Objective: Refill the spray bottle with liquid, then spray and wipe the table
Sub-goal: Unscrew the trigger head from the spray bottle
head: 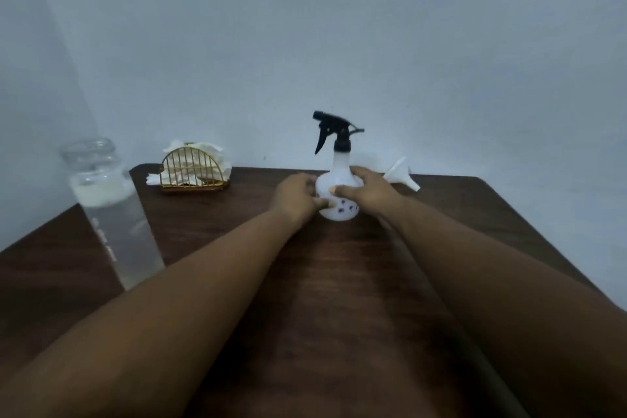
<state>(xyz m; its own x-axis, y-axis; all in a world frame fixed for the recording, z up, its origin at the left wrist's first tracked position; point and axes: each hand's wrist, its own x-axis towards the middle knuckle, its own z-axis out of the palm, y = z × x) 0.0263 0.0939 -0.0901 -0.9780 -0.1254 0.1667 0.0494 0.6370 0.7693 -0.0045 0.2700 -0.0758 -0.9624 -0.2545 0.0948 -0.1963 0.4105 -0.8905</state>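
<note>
A white spray bottle (340, 176) with a black trigger head stands upright near the far edge of the dark wooden table (339, 282). My left hand (296, 195) grips its round body from the left, and my right hand (364, 189) grips it from the right. A tall clear bottle (112, 214) holding liquid stands uncapped at the table's left side. A white funnel (402, 176) lies on its side just right of the spray bottle. White napkins sit in a gold wire holder (192, 170) at the back left.
A pale wall rises directly behind the table's far edge. The table's right edge runs diagonally toward the lower right.
</note>
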